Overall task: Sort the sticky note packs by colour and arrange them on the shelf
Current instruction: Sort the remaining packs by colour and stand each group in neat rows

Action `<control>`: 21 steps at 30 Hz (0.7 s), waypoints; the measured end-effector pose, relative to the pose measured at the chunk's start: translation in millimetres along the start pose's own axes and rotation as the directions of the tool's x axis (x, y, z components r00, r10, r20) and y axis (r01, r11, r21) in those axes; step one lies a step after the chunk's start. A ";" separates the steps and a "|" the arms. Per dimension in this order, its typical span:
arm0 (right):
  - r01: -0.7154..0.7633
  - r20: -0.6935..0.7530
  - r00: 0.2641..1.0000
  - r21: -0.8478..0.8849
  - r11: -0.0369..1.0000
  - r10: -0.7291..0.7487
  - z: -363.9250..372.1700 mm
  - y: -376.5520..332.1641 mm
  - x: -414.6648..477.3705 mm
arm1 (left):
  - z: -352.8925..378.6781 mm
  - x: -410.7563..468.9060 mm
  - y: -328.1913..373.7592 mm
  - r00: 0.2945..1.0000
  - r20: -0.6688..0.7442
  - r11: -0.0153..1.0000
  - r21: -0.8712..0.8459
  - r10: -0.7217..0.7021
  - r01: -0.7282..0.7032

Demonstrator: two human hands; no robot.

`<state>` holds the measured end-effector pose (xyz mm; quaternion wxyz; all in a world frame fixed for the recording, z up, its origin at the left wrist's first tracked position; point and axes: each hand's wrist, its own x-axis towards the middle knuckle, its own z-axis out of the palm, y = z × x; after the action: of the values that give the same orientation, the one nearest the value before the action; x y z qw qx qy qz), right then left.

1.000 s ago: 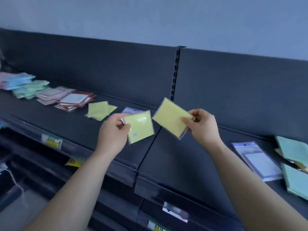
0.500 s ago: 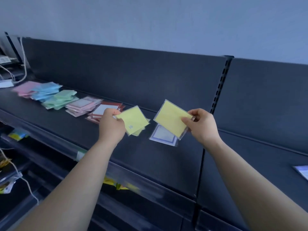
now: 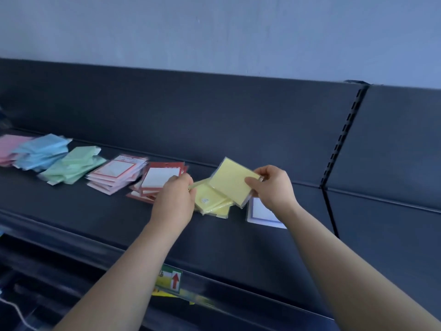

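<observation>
Here, dark shelf (image 3: 95,220), pale wall (image 3: 214,32)

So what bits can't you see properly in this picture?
Head view:
- Pink pile: cut off by the left edge.
- Left hand: fingers hidden behind its back, so its grip on the yellow pile is unclear.
- Purple-bordered pack: partly under the right hand and its raised yellow pack.
- Shelf label: print too blurred.

Single head view, looking down — close over shelf (image 3: 100,225)
</observation>
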<state>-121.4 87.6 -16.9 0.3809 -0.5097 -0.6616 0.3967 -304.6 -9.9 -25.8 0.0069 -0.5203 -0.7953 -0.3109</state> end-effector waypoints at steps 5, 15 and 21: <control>0.021 0.039 0.999 -0.231 0.973 -0.012 23.8 -4.4 1.0 | -12.1 -6.8 -3.1 0.988 -0.089 0.987 0.111 0.124 -0.114; 0.189 0.033 0.977 -0.597 0.779 -0.212 4.2 4.7 -15.8 | -1.3 -10.9 14.8 0.953 -0.042 0.943 0.166 0.300 -0.290; 0.128 -0.101 0.961 -0.666 0.735 -0.258 -65.4 33.4 -45.6 | 23.4 -23.6 65.8 0.903 -0.033 0.904 0.039 0.428 -0.427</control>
<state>-40.9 57.5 -26.1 0.2785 -0.5735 -0.7688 0.0493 -231.8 -0.1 -20.5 0.0990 -0.6753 -0.6665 -0.2999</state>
